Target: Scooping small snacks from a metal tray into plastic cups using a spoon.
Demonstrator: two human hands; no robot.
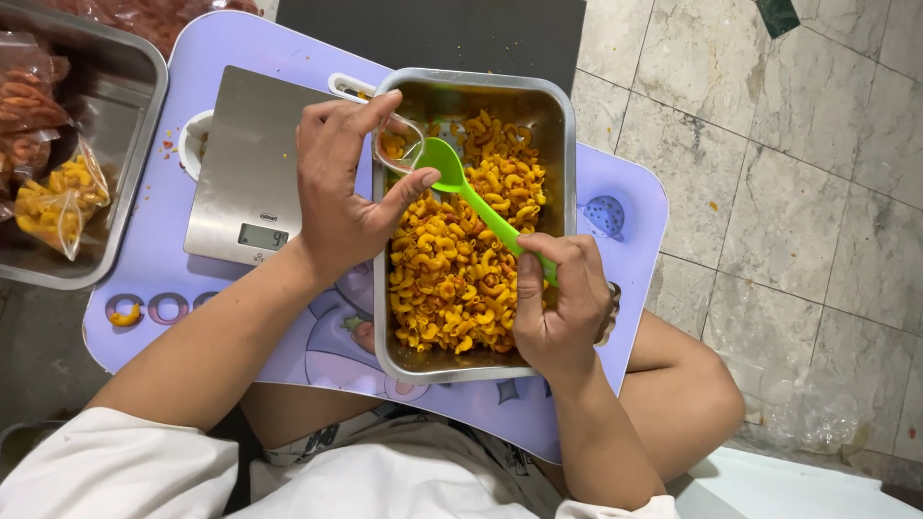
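A steel tray (pixel 569 115) full of orange macaroni snacks (pixel 461 269) rests on a lilac lap table (pixel 615 207). My right hand (pixel 558 303) grips the handle of a green spoon (pixel 471 197), whose bowl sits over the far left part of the tray. My left hand (pixel 336 183) holds a small clear plastic bag (pixel 396 144) open at the spoon's tip, thumb touching the spoon bowl. A few pieces lie inside the bag.
A steel digital kitchen scale (pixel 245 163) stands left of the tray, its display lit. A larger steel tray (pixel 115 106) at far left holds filled snack bags (pixel 62 202). Loose crumbs dot the table. Marble floor and crumpled plastic (pixel 798 404) lie to the right.
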